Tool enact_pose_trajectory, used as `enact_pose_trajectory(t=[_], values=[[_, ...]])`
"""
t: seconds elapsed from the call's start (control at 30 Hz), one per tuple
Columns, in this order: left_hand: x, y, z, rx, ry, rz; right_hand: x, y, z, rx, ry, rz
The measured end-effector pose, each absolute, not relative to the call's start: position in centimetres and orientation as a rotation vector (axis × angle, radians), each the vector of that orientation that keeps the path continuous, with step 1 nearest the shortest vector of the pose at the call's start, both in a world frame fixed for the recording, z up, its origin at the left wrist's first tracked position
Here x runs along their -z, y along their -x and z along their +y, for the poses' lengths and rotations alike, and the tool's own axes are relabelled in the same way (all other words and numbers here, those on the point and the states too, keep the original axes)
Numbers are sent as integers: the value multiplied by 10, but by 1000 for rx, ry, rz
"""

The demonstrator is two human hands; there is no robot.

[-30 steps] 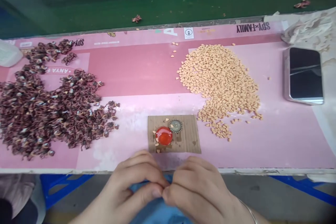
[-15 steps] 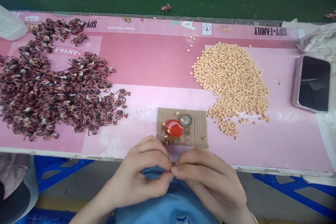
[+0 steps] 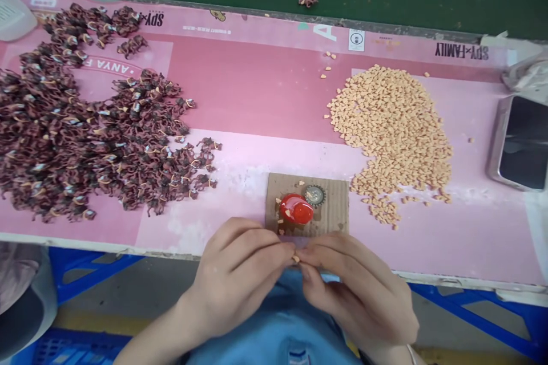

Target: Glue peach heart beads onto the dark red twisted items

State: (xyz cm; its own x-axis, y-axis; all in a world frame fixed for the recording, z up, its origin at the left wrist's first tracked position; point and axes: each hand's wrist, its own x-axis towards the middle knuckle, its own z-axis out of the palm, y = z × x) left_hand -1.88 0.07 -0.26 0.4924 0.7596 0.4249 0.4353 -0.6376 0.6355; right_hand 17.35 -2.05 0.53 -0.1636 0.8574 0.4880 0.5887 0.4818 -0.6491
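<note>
My left hand (image 3: 246,274) and my right hand (image 3: 357,285) meet fingertip to fingertip at the table's front edge. Both are closed in a pinch. A small tan plastic piece (image 3: 295,259) shows between the fingertips, on the side of my right hand. Whatever my left fingers grip is hidden by them. Just beyond the hands lies a piece of cardboard (image 3: 338,211). On it sit a glossy red cap-like dish (image 3: 302,214) and a metal bottle cap (image 3: 315,195), with a few loose tan bits around them.
A heap of small dark maroon figures (image 3: 98,142) covers the left of the pink table mat (image 3: 257,91). Tan pieces (image 3: 398,131) are piled right of centre. A phone (image 3: 524,142) lies at the far right. One figure (image 3: 307,0) rests on the green surface behind.
My fingertips have shifted, and the tan piece now shows between them. The left thumb has tucked under the fingers. The whole view has shifted and tilted slightly.
</note>
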Motion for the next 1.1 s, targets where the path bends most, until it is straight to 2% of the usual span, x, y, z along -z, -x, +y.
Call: enact_pose_trajectory(t=[0.1,0.23,0.33,0.6,0.77,0.93,1.1], values=[[4,32,18,-865,-2441,1112,-4,-183,-10,-308,1261,-1895],[12,53,49,-625,-2588,1596,-4,-196,2,-80,1362,-2044],[21,60,64,-461,-2619,1708,-7,-199,8,-38,1336,-2183],[28,61,77,-695,-2546,1691,-19,-203,7,-35,1288,-2412],[29,69,81,-719,-2504,1613,-22,-205,9,-62,1255,-2486],[26,73,74,-995,-2419,1680,-24,-204,13,-33,1245,-2496],[13,63,46,-1226,-2138,1707,-24,-209,9,-160,1271,-2350]])
